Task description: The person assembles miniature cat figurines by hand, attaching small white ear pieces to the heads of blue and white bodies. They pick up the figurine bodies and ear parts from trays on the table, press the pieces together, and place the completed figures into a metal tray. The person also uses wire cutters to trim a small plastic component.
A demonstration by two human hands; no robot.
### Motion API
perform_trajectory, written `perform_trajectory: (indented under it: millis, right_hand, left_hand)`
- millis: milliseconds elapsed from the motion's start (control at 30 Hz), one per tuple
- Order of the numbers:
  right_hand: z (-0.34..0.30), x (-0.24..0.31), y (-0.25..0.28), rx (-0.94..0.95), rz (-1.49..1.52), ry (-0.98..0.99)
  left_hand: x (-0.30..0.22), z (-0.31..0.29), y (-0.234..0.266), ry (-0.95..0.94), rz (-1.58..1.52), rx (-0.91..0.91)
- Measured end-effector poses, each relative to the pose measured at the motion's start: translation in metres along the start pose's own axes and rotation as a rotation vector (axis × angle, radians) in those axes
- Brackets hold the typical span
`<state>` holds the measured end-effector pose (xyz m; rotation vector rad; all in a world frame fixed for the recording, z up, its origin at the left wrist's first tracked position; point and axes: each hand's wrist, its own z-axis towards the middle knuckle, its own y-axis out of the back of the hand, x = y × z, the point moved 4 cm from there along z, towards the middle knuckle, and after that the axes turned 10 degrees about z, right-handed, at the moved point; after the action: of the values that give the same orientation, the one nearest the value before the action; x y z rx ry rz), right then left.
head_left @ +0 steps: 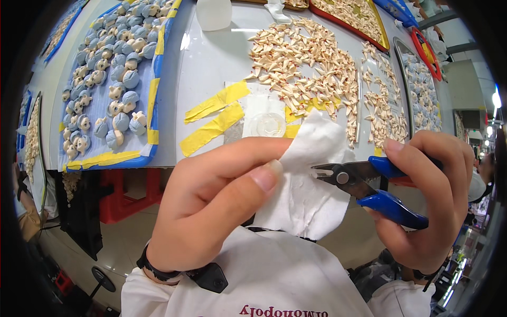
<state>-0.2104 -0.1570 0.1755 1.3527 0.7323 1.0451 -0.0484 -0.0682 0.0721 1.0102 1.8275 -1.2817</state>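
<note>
My left hand [211, 195] is closed, thumb and index finger pinching a crumpled white cloth or tissue [311, 195] that hangs at the table's near edge. Beside it, my right hand [435, 198] is wrapped round a pair of blue-handled nippers [393, 206]. Their dark metal jaws point left and stand slightly apart, at the front of the white cloth. Whether the jaws touch the cloth, I cannot tell. Any small piece inside the cloth or under my left fingertips is hidden.
Small cream pointed parts [301, 63] lie heaped beyond my hands. At left stands a blue tray [154, 105] edged with yellow tape, holding many blue-and-cream pieces [121, 121]. Yellow tape strips [211, 127] and a small round clear dish [270, 125] sit nearer. A red-rimmed tray [343, 22] is at the back.
</note>
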Motion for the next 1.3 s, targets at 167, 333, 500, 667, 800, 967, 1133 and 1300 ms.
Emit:
perform_trajectory:
  millis: [167,333,500,667,800,967,1133,1300]
  right_hand:
    - [0.0,0.002,0.0,0.004,-0.034,0.036]
    - [0.0,0.004,0.004,0.035,-0.091,0.096]
    - [-0.003,0.004,0.0,-0.007,-0.203,0.184]
    - [0.0,0.007,0.004,0.092,-0.174,0.095]
    - [0.0,0.005,0.002,0.057,-0.142,0.078]
    - [-0.002,0.003,0.001,0.002,-0.158,0.092]
    - [-0.001,0.001,0.001,-0.003,-0.139,0.077]
    - [-0.002,0.002,-0.003,-0.002,-0.105,0.067]
  left_hand:
    - [0.002,0.002,-0.005,-0.089,-0.089,0.073]
    - [0.007,0.005,-0.003,-0.166,-0.032,0.161]
    - [0.009,0.006,-0.004,-0.166,-0.026,0.184]
    - [0.009,0.004,-0.003,-0.209,0.022,0.188]
    - [0.01,0.007,-0.003,-0.282,0.107,0.206]
    - [0.01,0.007,-0.005,-0.336,0.152,0.213]
    - [0.014,0.001,-0.008,-0.244,-0.042,0.119]
    - [0.011,0.007,-0.006,-0.134,-0.122,0.15]
